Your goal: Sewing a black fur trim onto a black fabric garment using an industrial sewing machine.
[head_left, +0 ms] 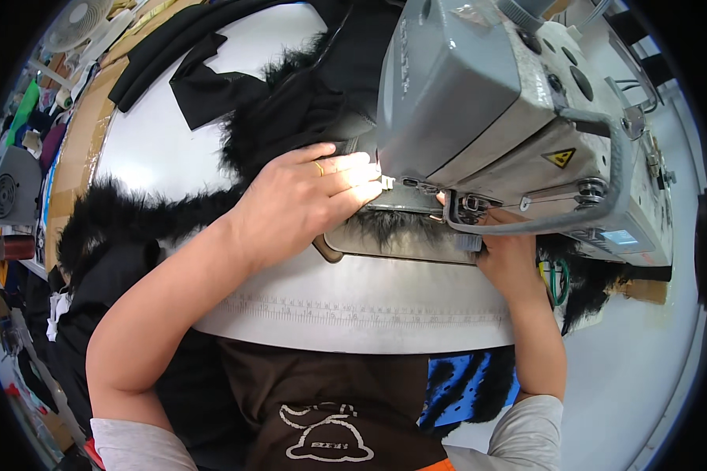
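The left hand [306,192] lies flat on black cloth [302,114] by the sewing machine [452,94]; I can't tell if the right hand [511,250] grips.

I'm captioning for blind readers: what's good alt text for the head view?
A person's left hand lies on black, fur-trimmed fabric beside a bulky grey sewing machine, which partly hides the right hand, above a white table.

Black fabric [302,110] — grey sewing machine [448,94]
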Demonstrator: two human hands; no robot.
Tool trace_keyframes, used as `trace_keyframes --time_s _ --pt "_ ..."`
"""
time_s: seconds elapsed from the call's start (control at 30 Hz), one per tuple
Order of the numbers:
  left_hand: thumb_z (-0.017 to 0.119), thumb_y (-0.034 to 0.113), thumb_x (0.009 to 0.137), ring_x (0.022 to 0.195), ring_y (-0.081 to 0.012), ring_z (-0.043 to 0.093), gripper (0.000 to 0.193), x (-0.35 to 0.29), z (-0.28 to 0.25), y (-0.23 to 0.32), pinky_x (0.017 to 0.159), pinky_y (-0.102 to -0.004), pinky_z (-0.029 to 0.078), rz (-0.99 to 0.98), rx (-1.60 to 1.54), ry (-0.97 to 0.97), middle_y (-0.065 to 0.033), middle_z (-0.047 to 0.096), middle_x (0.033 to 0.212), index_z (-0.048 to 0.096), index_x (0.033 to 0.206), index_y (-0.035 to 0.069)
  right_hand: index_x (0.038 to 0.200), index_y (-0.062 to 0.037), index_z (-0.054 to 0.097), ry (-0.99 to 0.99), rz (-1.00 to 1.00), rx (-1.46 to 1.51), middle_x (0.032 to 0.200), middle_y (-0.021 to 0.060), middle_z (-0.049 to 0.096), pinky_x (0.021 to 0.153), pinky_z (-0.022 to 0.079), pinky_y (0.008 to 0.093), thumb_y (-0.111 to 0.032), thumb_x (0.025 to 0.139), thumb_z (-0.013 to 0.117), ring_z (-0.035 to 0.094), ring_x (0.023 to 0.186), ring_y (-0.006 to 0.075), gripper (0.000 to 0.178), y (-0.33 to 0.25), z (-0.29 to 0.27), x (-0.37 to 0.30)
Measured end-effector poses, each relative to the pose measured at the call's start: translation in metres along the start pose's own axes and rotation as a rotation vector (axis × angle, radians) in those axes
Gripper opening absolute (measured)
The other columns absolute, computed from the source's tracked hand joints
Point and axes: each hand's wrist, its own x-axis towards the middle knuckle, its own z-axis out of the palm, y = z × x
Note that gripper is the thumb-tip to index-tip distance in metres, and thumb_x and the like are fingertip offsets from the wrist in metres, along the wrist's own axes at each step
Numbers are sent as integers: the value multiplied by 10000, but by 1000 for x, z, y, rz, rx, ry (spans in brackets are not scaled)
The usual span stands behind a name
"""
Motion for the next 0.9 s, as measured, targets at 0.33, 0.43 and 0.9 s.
trace_keyframes --time_s 0.33,0.43,0.9 --pt "617 99 880 1272 -181 640 399 2 5 -4 1152 -398 449 -25 29 -9 -33 712 1313 706 1267 126 1138 -128 760 17 14 8 988 82 776 715 551 440 32 759 684 731 868 323 419 0 0 0" --pt "617 98 878 1273 -184 637 382 2 7 -3 1153 -402 445 -32 24 14 -32 712 1305 707 1249 120 1110 -112 748 44 13 34 970 79 770 707 554 442 32 755 683 731 858 324 388 -5 -4 5" --pt "596 76 870 1148 -266 672 375 -4 4 1 1093 -430 484 38 16 156 -84 717 1210 685 1234 46 1195 -153 743 -116 -23 -98 1124 113 740 942 534 424 36 783 650 687 1082 330 462 0 19 28"
